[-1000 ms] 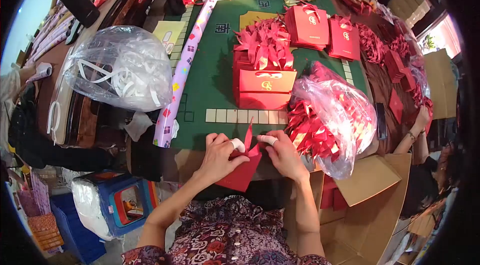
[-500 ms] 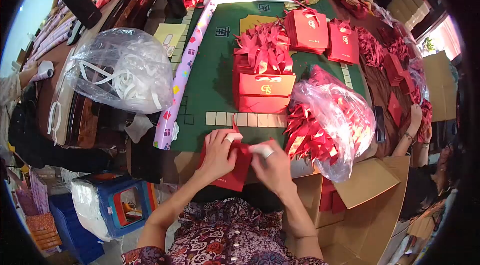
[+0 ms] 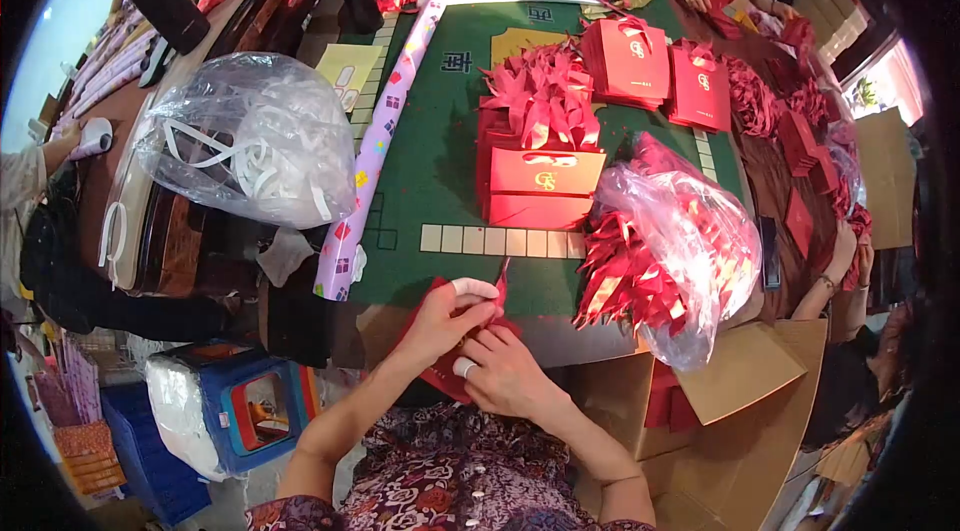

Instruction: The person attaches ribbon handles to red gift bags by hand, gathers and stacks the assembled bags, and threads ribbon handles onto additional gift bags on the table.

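Note:
At the table's near edge, my two hands are close together over a red paper gift bag (image 3: 445,378), which is tilted and largely covered by them. My left hand (image 3: 450,323) is closed in a pinch at the bag's top, where a red ribbon (image 3: 503,279) sticks up beyond the fingers. My right hand (image 3: 508,371), with a ring-like white band on one finger, has its fingers curled against the bag just below the left. What lies between the fingertips is partly hidden. Beyond them stands a stack of red gift bags (image 3: 540,186) with ribbons on top.
A clear plastic bag of red ribbons (image 3: 680,261) lies at the right, above an open cardboard box (image 3: 745,381). On the left are a bag of white straps (image 3: 250,146) and a patterned roll (image 3: 385,136). Other people work at the far right and left.
My right hand has moved left and down, closer to my left hand, and its fingers have curled in. The gift bag has turned and is more covered. The view has shifted slightly.

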